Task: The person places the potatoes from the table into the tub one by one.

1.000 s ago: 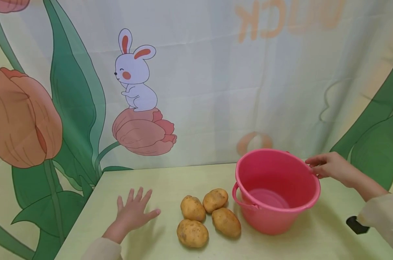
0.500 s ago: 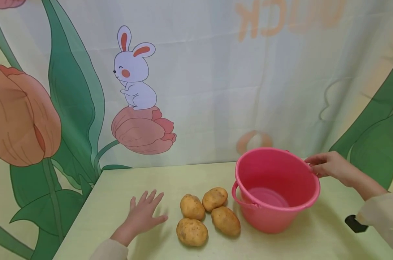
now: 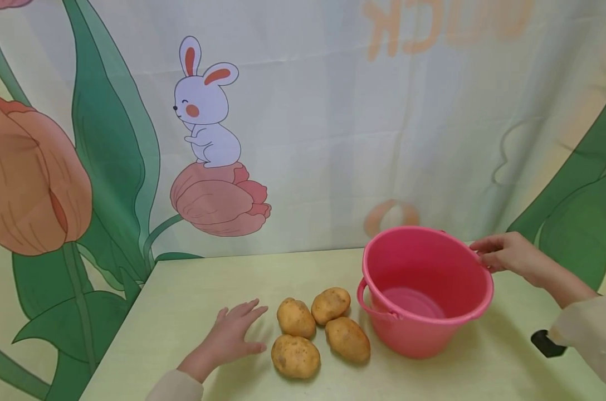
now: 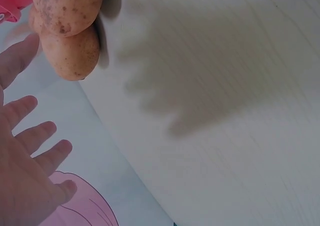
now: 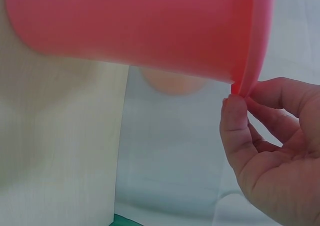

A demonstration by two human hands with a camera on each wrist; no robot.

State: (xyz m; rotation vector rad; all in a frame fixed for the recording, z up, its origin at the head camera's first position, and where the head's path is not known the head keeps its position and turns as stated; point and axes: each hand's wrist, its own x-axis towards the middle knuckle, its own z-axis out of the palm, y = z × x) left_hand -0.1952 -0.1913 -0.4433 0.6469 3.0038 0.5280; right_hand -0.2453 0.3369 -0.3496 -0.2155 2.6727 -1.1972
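On the right of the table stands a pink bucket (image 3: 418, 340), upright, its inside bare. My right hand (image 3: 516, 259) pinches the bucket's rim at the right; the right wrist view shows thumb and fingers (image 5: 235, 118) closed on the rim's edge. Left of the bucket lie several potatoes in a loose cluster, among them a front potato (image 3: 296, 356), a rear-left potato (image 3: 296, 317), a rear-right potato (image 3: 331, 306) and a right one (image 3: 348, 340). My left hand (image 3: 233, 337) hovers just left of them, fingers spread and holding nothing.
The pale green table (image 3: 223, 278) ends at a hanging curtain (image 3: 313, 139) printed with a rabbit and tulips. The bucket's handle (image 3: 373, 306) hangs on its left side, close to the potatoes. A small black object (image 3: 547, 343) sits at the right sleeve.
My left hand has moved right, toward the potatoes, its fingers now turned more to the right. The right hand stays on the bucket rim; bucket and potatoes have not moved.
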